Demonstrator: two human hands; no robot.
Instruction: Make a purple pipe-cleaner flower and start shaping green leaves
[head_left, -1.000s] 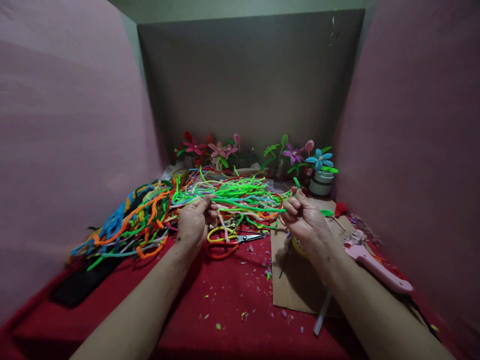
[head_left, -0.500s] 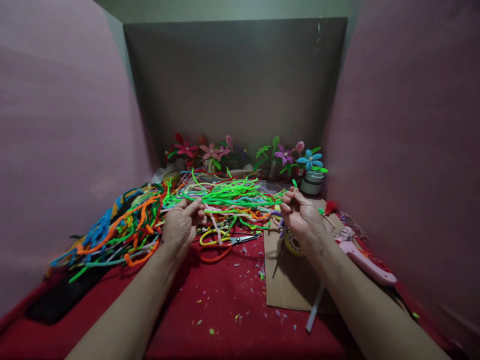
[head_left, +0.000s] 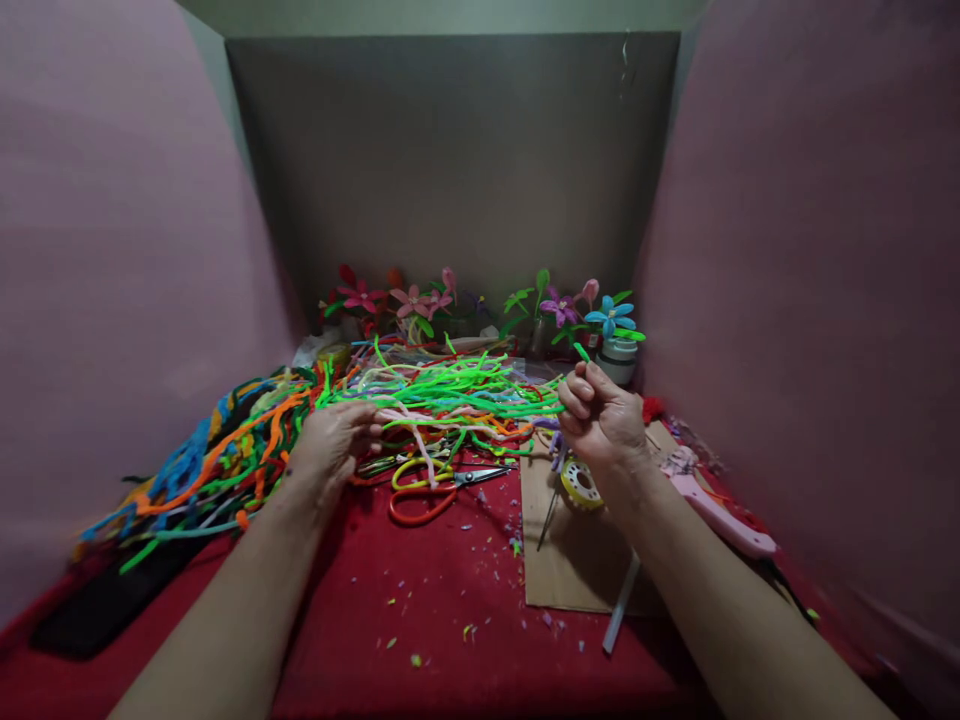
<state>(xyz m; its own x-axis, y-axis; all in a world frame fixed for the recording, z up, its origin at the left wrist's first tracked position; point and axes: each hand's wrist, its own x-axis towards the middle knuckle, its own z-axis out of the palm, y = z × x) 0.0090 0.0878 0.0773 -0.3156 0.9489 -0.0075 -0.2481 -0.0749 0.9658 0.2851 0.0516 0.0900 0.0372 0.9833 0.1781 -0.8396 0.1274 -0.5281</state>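
My left hand [head_left: 330, 445] is closed in a pinch on a green pipe cleaner [head_left: 457, 410] at the near edge of a big heap of coloured pipe cleaners [head_left: 247, 440]. My right hand [head_left: 604, 420] is closed in a fist on the other end of the same green strand; a short green tip sticks up above its fingers. The strand stretches between both hands, just above the pile. Below the hands lie orange-and-yellow-handled scissors [head_left: 424, 490] on the red cloth [head_left: 435, 620].
A cardboard sheet [head_left: 570, 570] lies under my right wrist with a yellow tape roll [head_left: 581, 485] and a white stick [head_left: 621, 615]. A pink glue gun [head_left: 720, 515] lies to the right. Finished pipe-cleaner flowers [head_left: 600, 315] stand along the back. Pink panels wall both sides.
Both hands have drifted left and slightly apart, still holding the green strand. The right hand has risen a little, and the view has shifted so the tape roll shows more.
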